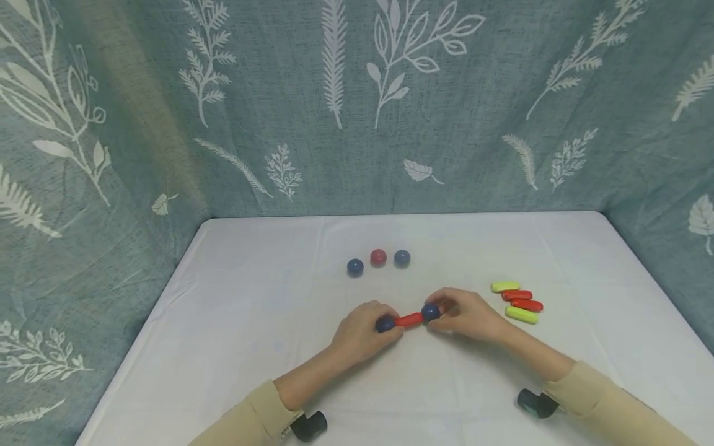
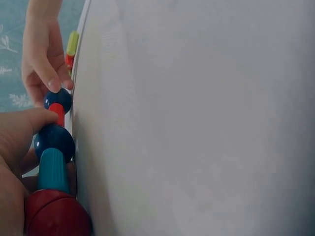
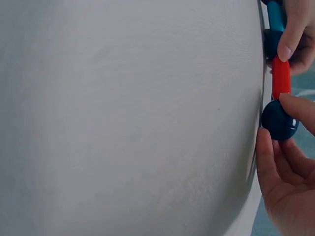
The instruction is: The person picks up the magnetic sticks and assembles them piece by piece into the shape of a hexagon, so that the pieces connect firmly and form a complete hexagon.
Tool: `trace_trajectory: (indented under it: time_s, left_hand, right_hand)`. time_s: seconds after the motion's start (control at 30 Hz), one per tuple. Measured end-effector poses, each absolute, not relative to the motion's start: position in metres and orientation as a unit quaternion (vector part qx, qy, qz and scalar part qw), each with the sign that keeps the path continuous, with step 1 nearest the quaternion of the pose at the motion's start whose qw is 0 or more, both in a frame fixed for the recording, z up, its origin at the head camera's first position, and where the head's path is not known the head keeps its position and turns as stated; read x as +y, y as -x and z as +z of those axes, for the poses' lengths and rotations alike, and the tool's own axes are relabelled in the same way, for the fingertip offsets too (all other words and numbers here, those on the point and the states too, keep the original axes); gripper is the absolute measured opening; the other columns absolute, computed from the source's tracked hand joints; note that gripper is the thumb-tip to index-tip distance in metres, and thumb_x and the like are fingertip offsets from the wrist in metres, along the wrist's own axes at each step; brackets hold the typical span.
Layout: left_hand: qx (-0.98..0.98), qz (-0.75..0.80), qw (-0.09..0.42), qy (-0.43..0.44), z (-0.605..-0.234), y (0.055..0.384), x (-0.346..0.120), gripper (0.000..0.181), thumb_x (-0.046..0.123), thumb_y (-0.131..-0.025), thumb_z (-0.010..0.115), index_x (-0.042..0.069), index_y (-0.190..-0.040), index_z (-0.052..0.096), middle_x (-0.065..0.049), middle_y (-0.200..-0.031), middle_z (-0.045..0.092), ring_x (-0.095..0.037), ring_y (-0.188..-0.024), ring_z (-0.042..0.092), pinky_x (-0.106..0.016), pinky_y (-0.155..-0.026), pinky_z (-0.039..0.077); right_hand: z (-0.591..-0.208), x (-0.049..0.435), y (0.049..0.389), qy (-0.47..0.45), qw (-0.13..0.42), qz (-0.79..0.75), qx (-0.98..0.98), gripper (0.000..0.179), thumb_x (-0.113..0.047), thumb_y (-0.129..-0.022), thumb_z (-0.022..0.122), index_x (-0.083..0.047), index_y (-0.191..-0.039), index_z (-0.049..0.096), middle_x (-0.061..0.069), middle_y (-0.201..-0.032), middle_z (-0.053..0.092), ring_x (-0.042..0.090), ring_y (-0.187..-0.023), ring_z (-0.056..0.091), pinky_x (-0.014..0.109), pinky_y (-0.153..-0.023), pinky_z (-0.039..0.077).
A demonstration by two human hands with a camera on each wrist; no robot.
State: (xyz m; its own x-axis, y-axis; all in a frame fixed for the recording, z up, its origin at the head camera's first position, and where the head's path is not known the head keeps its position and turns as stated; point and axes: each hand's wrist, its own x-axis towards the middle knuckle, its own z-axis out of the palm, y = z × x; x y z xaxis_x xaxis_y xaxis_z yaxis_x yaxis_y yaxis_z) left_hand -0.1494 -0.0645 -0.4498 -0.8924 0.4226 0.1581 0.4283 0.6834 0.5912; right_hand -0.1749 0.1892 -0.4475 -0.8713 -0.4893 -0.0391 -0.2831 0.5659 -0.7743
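Observation:
A row of joined balls and rods lies low over the table between both hands. In the left wrist view it runs from a red ball (image 2: 56,216) through a teal rod (image 2: 53,169) to a blue ball (image 2: 55,142). A red rod (image 1: 409,320) continues it to a second blue ball (image 1: 431,311). My left hand (image 1: 359,332) grips the row around the first blue ball, thumb at the red rod's end. With thumb and fingers, my right hand (image 1: 468,317) pinches the second blue ball, which meets the red rod. The left hand hides the teal rod and red ball from the head view.
Behind the hands stand two loose blue balls (image 1: 355,267) and a loose red ball (image 1: 378,257). Right of the right hand lie yellow-green rods (image 1: 521,315) and red rods (image 1: 517,295). A patterned curtain (image 1: 357,124) hangs behind the white table (image 1: 251,279).

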Motion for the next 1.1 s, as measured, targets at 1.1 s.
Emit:
trace_trajectory:
  time_s: [1.1]
  left_hand:
    - [-0.926, -0.283, -0.025, 0.248, -0.443, 0.165, -0.019, 0.036, 0.040, -0.088, 0.071, 0.015, -0.114, 0.068, 0.003, -0.094, 0.065, -0.009, -0.077, 0.054, -0.021, -0.059, 0.041]
  right_hand:
    - [-0.445, 0.207, 0.170, 0.202, 0.134, -0.425, 0.872, 0.034, -0.015, -0.085, 0.075, -0.010, -0.117, 0.065, -0.002, -0.099, 0.066, 0.017, -0.091, 0.061, 0.025, -0.076, 0.053]
